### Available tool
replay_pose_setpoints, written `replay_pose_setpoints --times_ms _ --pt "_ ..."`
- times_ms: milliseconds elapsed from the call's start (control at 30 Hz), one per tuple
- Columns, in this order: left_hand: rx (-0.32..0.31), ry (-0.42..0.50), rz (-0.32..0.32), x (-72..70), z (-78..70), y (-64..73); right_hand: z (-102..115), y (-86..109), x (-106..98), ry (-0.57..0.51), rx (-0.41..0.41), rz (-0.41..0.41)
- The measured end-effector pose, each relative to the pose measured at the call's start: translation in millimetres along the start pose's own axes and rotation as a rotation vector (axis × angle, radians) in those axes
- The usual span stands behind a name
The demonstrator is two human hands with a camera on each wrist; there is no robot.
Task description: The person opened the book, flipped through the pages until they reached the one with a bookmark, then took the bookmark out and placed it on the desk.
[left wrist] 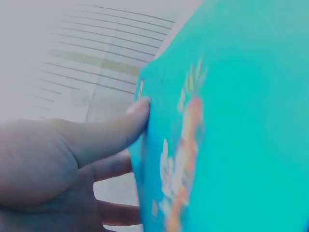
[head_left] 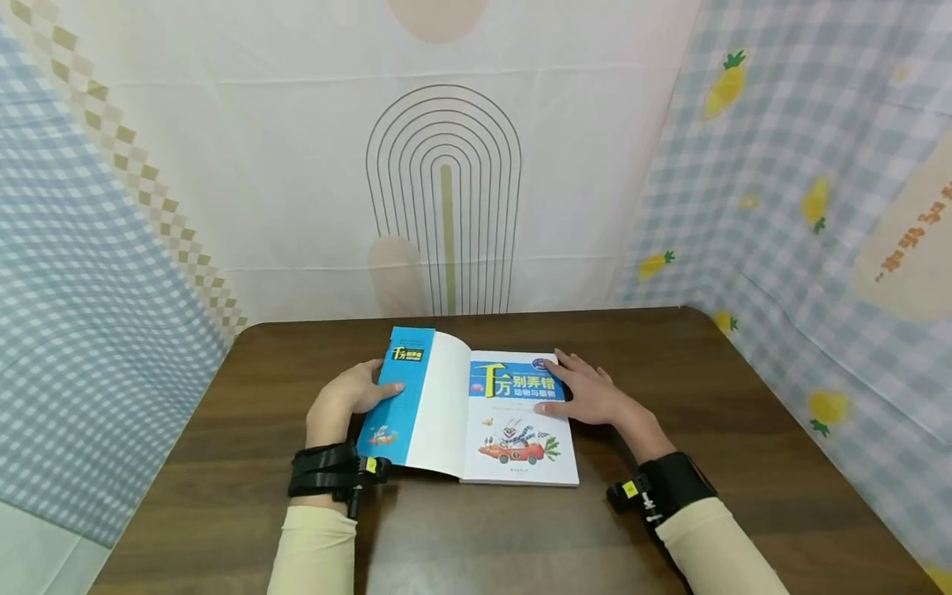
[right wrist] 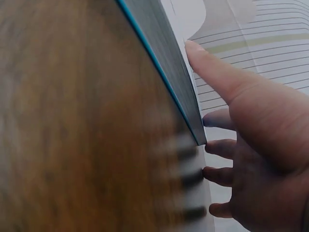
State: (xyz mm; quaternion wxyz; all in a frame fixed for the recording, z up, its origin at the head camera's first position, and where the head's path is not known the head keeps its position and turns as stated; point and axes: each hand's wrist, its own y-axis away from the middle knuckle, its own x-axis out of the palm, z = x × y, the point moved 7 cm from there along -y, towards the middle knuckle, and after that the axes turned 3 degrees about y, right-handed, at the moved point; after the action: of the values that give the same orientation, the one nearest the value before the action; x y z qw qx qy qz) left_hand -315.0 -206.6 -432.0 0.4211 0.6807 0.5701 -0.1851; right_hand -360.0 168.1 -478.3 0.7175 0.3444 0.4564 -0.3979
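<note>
Book point(head_left: 483, 421) lay open on the brown table point(head_left: 476, 537), roughly centered, front cover turned to the left, blue flap point(head_left: 402, 413) showing on it, title page point(head_left: 513, 421) with rabbit and carrot car facing up on the right. Left hand point(head_left: 348, 395) pinched the flap's outer edge, thumb on the blue face, other fingers behind it; right hand point(head_left: 589, 395) had fingers spread, thumb and a fingertip on the title page near its right edge. Black straps point(head_left: 325, 471) circled both wrists, white cloth point(head_left: 297, 190) hung behind the table.
</note>
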Motion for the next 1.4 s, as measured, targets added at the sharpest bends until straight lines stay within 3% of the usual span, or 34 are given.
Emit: replay_pose_setpoints --times_ms 267,467,600,733,933,1133,1400 --pt "0.033 -0.033 -0.034 6.6 -11.0 -7.9 -4 -1.2 -2 -0.025 0.013 -0.011" --pt "0.166 -0.104 -0.106 20.3 -34.8 -15.2 -12 -0.3 0 -0.048 0.043 -0.023" --pt "0.247 -0.152 -0.105 37.4 -50.7 -18.7 -16 1.2 3 -0.044 0.048 -0.032" --pt "0.240 -0.186 -0.086 50.9 -54.6 -19.2 -15 2.4 6 -0.048 0.044 -0.025" --pt "0.228 -0.185 -0.094 53.8 -54.9 -18.8 -14 -0.4 2 -0.060 0.044 -0.034" --pt "0.175 -0.221 -0.006 58.6 -48.6 -18.8 -14 -2.2 -1 -0.065 0.049 -0.021" --pt "0.184 -0.207 0.091 56.8 -40.6 -15.5 -13 1.0 -1 -0.087 0.058 -0.005"
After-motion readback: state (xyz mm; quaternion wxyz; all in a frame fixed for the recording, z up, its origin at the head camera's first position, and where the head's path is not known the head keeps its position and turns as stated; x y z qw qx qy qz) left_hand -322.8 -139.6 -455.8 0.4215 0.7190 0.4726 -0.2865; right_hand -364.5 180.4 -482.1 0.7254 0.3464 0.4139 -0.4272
